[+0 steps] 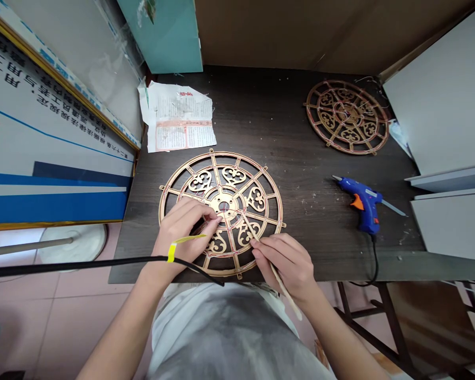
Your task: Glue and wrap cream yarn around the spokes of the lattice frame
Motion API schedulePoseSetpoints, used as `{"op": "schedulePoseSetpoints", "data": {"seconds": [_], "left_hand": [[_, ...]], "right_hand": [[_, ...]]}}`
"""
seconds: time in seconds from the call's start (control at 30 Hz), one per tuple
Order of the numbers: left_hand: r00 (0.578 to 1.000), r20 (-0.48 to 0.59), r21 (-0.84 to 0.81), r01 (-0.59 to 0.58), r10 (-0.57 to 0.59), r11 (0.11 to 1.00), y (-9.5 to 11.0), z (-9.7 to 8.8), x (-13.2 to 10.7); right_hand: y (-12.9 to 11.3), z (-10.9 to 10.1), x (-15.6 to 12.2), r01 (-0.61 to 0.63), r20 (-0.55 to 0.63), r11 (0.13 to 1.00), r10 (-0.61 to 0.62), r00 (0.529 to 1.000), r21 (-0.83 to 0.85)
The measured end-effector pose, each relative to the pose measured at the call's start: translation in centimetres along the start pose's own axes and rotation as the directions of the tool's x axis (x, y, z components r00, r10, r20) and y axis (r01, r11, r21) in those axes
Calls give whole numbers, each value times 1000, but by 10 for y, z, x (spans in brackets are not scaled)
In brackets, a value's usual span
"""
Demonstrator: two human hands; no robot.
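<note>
A round openwork wooden wheel (231, 212) with scroll cut-outs and thin reddish wires along its rings and spokes lies flat at the table's front edge. My left hand (179, 224) rests over its left side, thumb and forefinger pinched together beside the hub. Whatever is between those fingertips is too small to make out. In my right hand (288, 259) is a thin pale wooden stick (292, 305), gripped like a pen. Its tip points at the inner ring, just right of the hub. A black cable with a yellow tag (171, 252) crosses in front of my left wrist.
A blue glue gun (363, 203) with an orange trigger lies on the right, its cord running over the front edge. Behind it is a second wooden wheel (350, 115). Torn printed paper (184, 134) lies at the back left. Boards and white panels (447, 95) flank the dark table (261, 116).
</note>
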State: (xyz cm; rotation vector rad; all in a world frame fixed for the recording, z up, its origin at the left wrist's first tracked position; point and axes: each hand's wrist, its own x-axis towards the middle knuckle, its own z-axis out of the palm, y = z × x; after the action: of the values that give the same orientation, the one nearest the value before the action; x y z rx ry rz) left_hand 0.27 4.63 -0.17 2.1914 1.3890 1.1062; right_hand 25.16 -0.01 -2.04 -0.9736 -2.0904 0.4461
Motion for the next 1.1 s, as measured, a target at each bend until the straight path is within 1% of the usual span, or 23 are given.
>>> {"op": "schedulePoseSetpoints", "data": {"seconds": [0.17,0.5,0.87,1.1], "left_hand": [[998,59,7,-12,12,1000,-2,-2,-1],[999,13,48,-37,36,998,-1,-2,-1],[999,28,47,-27,26,999,1,-3,0],[999,-1,74,-46,46,996,-1,-2,2]], "right_hand": [[1,1,1,-4,1,1000,4,1000,6],[0,0,1,1,-1,1000,-1,1000,2],[0,0,0,-1,1,1000,1,1000,-2],[0,-1,0,-10,4,1000,10,1000,6]]}}
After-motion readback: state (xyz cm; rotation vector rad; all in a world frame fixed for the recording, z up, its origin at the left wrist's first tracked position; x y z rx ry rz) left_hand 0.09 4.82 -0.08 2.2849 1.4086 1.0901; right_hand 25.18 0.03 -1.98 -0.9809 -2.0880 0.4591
